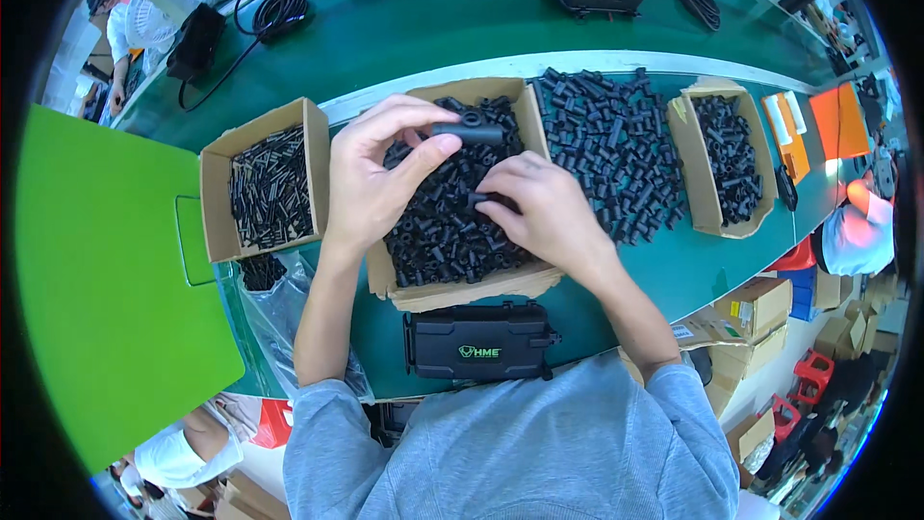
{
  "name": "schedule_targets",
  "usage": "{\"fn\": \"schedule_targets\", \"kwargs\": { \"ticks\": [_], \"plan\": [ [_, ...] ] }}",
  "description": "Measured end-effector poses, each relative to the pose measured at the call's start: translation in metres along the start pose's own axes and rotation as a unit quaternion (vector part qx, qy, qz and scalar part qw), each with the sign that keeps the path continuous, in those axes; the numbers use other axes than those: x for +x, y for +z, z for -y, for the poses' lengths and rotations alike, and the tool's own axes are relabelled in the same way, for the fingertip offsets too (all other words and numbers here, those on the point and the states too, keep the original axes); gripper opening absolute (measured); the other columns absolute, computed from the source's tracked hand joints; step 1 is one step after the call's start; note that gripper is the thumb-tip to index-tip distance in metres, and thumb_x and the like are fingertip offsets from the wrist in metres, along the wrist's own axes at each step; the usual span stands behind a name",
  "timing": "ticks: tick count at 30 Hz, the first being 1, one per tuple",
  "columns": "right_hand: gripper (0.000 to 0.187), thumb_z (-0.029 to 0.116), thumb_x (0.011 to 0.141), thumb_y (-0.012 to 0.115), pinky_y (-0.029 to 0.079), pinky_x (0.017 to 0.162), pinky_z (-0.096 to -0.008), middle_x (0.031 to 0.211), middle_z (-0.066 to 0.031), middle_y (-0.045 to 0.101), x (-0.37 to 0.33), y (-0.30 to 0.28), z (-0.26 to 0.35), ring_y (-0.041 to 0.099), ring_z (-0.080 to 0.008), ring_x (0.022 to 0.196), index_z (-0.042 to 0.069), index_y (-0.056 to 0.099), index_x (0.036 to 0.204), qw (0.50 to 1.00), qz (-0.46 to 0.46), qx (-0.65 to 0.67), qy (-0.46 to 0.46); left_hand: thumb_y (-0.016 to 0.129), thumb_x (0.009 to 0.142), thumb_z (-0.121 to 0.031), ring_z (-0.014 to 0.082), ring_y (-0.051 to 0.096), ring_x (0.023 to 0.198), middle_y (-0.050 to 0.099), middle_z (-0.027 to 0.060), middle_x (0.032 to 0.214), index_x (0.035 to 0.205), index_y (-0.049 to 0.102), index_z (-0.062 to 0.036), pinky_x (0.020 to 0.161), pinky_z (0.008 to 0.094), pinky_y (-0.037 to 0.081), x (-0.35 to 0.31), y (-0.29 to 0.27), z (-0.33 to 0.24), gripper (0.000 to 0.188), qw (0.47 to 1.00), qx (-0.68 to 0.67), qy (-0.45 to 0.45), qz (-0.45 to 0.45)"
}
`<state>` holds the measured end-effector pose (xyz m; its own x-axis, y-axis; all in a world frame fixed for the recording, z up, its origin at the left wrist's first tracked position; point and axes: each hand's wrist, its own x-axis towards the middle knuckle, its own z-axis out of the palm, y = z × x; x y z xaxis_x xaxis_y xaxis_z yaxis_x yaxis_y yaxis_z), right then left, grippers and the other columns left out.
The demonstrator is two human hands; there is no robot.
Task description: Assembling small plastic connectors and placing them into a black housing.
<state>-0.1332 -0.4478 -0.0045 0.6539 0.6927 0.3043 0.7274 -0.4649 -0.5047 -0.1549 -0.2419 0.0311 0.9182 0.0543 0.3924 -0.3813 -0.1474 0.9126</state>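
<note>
The left hand [371,178] is raised over the middle cardboard box [460,96], thumb and fingers pinched shut around a short black tube [469,129] held roughly level. The right hand [539,207] lies low in the same box, fingers curled down among the loose black parts [438,231]; it seems to be closing on one small piece, though its fingertips are buried and I cannot tell for sure whether anything is caught.

To do this well, I would say keep the tube steady by its near end so the far end stays free, and lift a single piece cleanly out of the pile rather than a tangle of several, since the parts lie jumbled and would snag on one another.

The parts look like moulded plastic, matt black, stubby and cylindrical, some with collars or ridges. A bigger heap of similar pieces [611,140] lies loose on the green tabletop [674,270] just right of the box, and a further box [727,159] beyond it holds smaller ones. The box on the left [265,183] holds thinner rod-like pieces. The cardboard is plain brown, soft and torn at the front edge. Near the person's chest sits a black hard plastic case [479,339], rectangular with rounded corners, and a clear plastic bag [279,303] lies crumpled beside it.
</note>
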Motion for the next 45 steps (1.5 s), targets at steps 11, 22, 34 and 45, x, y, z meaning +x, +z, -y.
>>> {"fn": "schedule_targets", "kwargs": {
  "ticks": [11,22,34,45],
  "plan": [
    [0.021,0.006,0.077,0.075,0.052,0.065,-0.0298,0.084,-0.0094,0.068,-0.016,-0.043,-0.002,0.064,-0.0197,0.071,0.003,0.071,0.097,0.971,-0.155,0.174,0.058,0.067,0.093,-0.016,0.0231,0.069,0.095,0.068,0.0160,0.106,0.111,0.063,0.0026,0.083,0.0330,0.055,-0.021,0.041,0.002,0.026,0.948,-0.289,-0.134,-0.017],
    [0.027,-0.001,0.075,0.072,0.054,0.068,-0.0346,0.091,-0.0085,0.067,-0.008,-0.009,0.007,0.064,-0.0261,0.080,0.004,0.071,0.102,0.963,-0.265,0.033,0.032,0.057,0.098,-0.025,0.0317,0.059,0.119,0.060,0.0203,0.126,0.121,0.057,-0.0034,0.095,0.0421,0.054,-0.030,0.060,0.007,0.032,0.877,-0.382,-0.272,-0.106],
    [0.028,-0.004,0.076,0.068,0.053,0.072,-0.0361,0.101,-0.0115,0.064,-0.022,0.013,0.027,0.063,-0.0284,0.085,0.003,0.070,0.103,0.968,-0.235,0.053,0.067,0.057,0.099,-0.023,0.0227,0.057,0.121,0.060,0.0170,0.126,0.123,0.056,-0.0009,0.100,0.0315,0.048,-0.033,0.065,0.015,0.033,0.842,-0.429,-0.300,-0.130],
    [0.024,0.012,0.072,0.077,0.052,0.070,-0.0358,0.086,-0.0050,0.069,-0.042,-0.023,0.009,0.064,-0.0240,0.081,0.006,0.071,0.094,1.000,0.003,0.011,-0.008,0.069,0.093,-0.027,0.0042,0.051,0.085,0.062,-0.0054,0.093,0.110,0.067,-0.0097,0.076,0.0242,0.040,-0.027,0.052,0.018,0.025,0.876,-0.374,-0.253,-0.168]
  ]
}}
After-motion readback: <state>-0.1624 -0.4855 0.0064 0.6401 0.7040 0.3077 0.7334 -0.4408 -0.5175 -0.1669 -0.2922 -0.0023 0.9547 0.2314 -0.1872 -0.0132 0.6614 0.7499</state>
